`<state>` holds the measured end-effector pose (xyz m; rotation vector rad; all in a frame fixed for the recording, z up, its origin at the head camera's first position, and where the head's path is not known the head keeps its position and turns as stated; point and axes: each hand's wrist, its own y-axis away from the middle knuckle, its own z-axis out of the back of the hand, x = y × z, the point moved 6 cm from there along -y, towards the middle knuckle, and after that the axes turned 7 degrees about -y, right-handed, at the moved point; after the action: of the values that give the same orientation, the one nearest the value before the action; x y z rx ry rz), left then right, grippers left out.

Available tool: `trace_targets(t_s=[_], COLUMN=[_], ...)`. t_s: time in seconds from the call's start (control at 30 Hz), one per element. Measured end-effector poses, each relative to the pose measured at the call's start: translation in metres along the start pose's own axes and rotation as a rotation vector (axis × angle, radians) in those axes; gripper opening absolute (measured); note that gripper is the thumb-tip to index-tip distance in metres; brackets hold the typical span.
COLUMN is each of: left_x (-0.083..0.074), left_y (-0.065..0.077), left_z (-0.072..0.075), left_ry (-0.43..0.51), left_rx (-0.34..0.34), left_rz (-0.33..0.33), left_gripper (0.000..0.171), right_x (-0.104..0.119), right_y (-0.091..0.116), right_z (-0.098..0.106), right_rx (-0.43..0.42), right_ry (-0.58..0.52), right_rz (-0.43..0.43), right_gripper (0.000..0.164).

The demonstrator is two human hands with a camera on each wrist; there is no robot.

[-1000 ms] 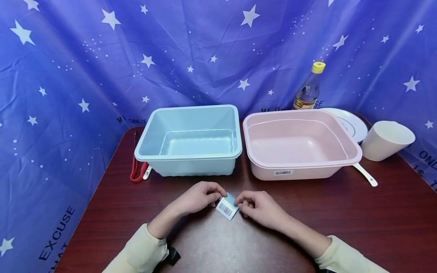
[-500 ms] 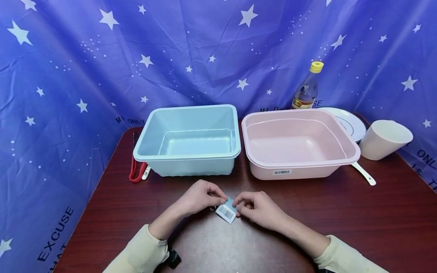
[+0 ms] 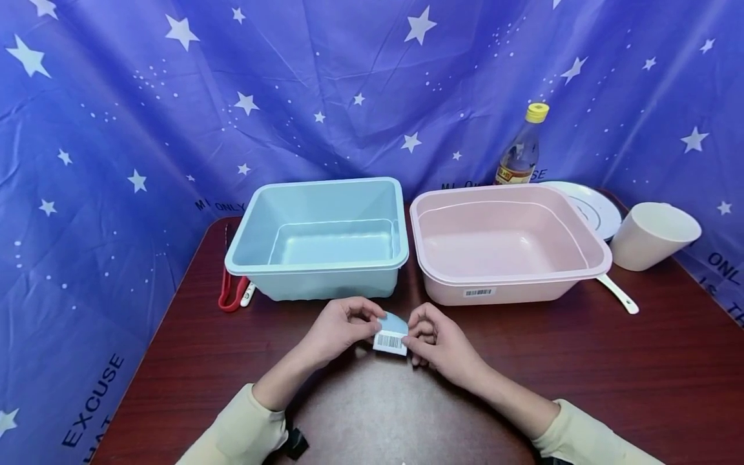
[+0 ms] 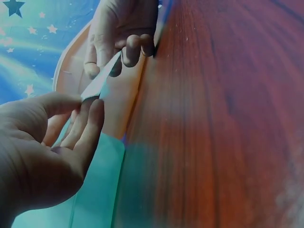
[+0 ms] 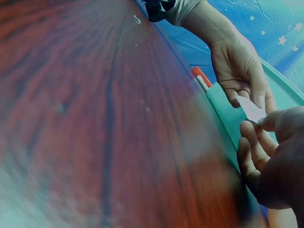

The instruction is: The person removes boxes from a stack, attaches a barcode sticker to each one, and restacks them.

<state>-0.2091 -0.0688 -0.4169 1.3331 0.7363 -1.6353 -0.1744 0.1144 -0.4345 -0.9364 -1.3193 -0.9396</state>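
A small thin barcode label (image 3: 390, 341), light blue at the top and white with black bars below, is held between both hands in the head view. My left hand (image 3: 343, 330) pinches its left side between thumb and fingers. At its right edge, my right hand (image 3: 443, 342) pinches it with the thumb in front. From the left wrist view the label (image 4: 102, 78) appears nearly edge-on, raised off the table. The right wrist view shows its white face (image 5: 252, 109) between the two hands. Parts of its edges are hidden behind the fingertips.
Behind the hands stand a light blue basin (image 3: 325, 284) and a pink basin (image 3: 523, 294). Red-handled tongs (image 3: 231, 297) lie at left. On the right are a white cup (image 3: 651, 239), a plate (image 3: 604, 210), a white handle (image 3: 619, 294) and a yellow-capped bottle (image 3: 519, 155).
Both hands have lifted the label a little away from the person. It has turned from slanted to nearly level, and its blue part now shows more.
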Motion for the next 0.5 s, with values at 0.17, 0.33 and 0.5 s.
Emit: trace_targets(t_s=[0.17,0.33,0.5], left_x=[-0.002,-0.001,-0.002], left_y=[0.000,0.001,0.002], left_z=[-0.002,-0.001,-0.003], left_ry=[-0.012,-0.037,-0.068], left_rx=[0.021,0.008,0.029], left_rz=[0.001,-0.010,-0.020], left_gripper=[0.016,0.016,0.016], right_x=[0.000,0.005,0.012], right_y=[-0.001,0.001,0.005], right_z=[0.001,0.004,0.003], right_rx=[-0.025,-0.101,-0.135], right_ry=[0.004,0.184,0.345], right_rz=[0.039,0.131,0.219], right_gripper=[0.017,0.016,0.021])
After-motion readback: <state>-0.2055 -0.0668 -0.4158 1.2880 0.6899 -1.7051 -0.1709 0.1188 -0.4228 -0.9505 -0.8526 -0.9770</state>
